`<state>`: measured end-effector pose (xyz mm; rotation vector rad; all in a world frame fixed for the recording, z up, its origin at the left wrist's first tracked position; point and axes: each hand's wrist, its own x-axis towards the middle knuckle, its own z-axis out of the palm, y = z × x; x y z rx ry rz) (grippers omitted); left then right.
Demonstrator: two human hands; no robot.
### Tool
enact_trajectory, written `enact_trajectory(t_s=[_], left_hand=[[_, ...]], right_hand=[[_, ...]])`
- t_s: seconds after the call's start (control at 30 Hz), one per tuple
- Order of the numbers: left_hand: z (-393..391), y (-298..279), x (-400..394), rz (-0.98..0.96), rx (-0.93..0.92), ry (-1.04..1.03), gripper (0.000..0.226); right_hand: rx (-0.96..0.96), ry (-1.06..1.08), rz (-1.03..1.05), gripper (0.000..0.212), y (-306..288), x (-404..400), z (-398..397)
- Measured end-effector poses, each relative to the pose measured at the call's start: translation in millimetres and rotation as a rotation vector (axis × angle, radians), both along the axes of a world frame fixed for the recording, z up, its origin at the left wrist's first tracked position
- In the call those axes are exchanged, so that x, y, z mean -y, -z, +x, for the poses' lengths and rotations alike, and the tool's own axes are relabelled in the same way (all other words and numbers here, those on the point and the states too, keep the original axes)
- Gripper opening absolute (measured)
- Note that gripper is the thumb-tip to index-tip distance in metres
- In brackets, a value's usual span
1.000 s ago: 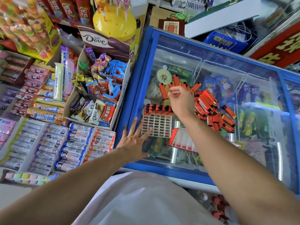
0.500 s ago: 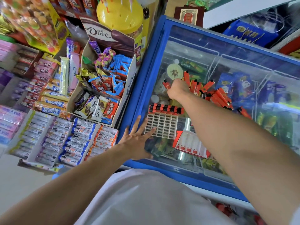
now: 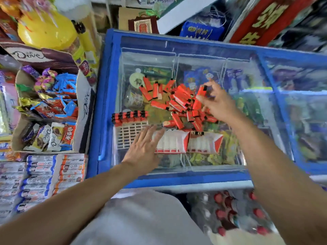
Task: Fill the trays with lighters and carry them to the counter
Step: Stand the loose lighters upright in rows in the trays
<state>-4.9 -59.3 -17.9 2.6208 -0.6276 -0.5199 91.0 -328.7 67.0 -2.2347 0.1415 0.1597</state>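
Note:
A white grid tray (image 3: 127, 137) lies on the glass lid of a blue freezer (image 3: 203, 48), with one row of red lighters (image 3: 130, 116) standing along its far edge. My left hand (image 3: 144, 149) lies flat, fingers spread, on the tray's right side. A loose pile of red lighters (image 3: 178, 99) is spread on the glass beyond it. My right hand (image 3: 215, 101) hovers over the pile's right end, pinching one red lighter (image 3: 201, 91) between thumb and fingers. Two red-and-white trays (image 3: 203, 144) lie to the right of the grid tray.
A Dove chocolate display box (image 3: 49, 96) stands left of the freezer, with rows of packaged sweets (image 3: 42, 177) in front of it. A yellow jar (image 3: 46, 30) sits behind the box. Bottles with red caps (image 3: 230, 209) are below the freezer's front edge.
My right hand has moved from the pile's left end to its right end and lifted a lighter. My left hand slid rightward along the grid tray. The view shifted.

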Motion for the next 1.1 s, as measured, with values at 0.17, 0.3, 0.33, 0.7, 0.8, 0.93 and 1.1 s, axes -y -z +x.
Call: enact_trajectory(t_s=[0.17, 0.3, 0.33, 0.7, 0.8, 0.93, 1.1], left_hand=[[-1, 13, 19, 0.19, 0.072, 0.152, 0.09], [-4, 20, 18, 0.292, 0.096, 0.158, 0.088], [-5, 20, 18, 0.317, 0.105, 0.169, 0.085], [-10, 5, 24, 0.47, 0.113, 0.196, 0.07], [-11, 0, 27, 0.498, 0.12, 0.199, 0.069], [-11, 9, 25, 0.498, 0.145, 0.196, 0.079], [-12, 22, 24, 0.458, 0.171, 0.162, 0.089]], right_hand=[[-0.107, -0.074, -0.185, 0.013, 1, 43, -56], [-0.176, -0.095, -0.377, 0.027, 20, 55, -82], [-0.177, -0.102, -0.416, 0.027, 25, 55, -86], [-0.082, -0.034, -0.691, 0.02, 63, 36, -99], [-0.074, -0.028, -0.678, 0.022, 68, 36, -99], [-0.011, -0.009, -0.668, 0.028, 60, 36, -101], [0.001, -0.016, -0.637, 0.018, 51, 36, -100]])
